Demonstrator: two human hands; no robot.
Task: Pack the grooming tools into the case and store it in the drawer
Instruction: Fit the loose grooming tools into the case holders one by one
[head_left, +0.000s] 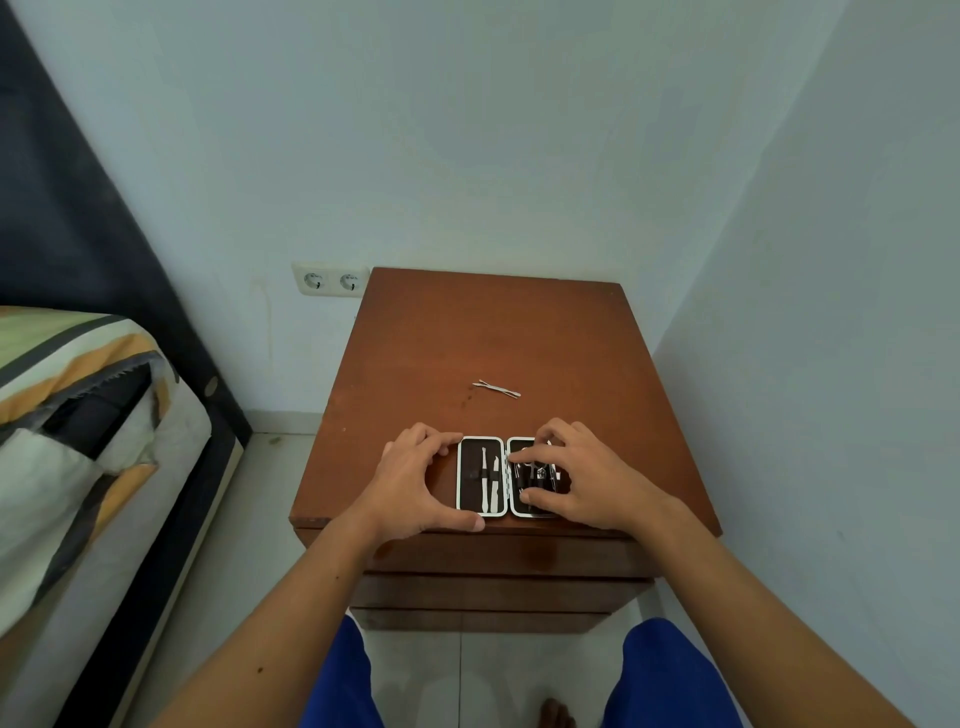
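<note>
An open grooming case (470, 475) with a white rim and dark lining lies flat near the front edge of the brown nightstand (493, 338). Its left half holds two slim metal tools under a strap; its right half holds several small tools. My left hand (415, 483) cups the case's left edge with thumb and fingers. My right hand (582, 478) rests over the right half, fingertips touching the tools there. Two thin metal tools (496, 388) lie crossed on the top, farther back, apart from the case.
The drawer fronts (493, 592) below the top are shut. A bed with a striped cover (78, 441) stands at the left, and a double wall socket (330, 280) is behind the nightstand. A wall is close on the right. My blue-clad knees are below.
</note>
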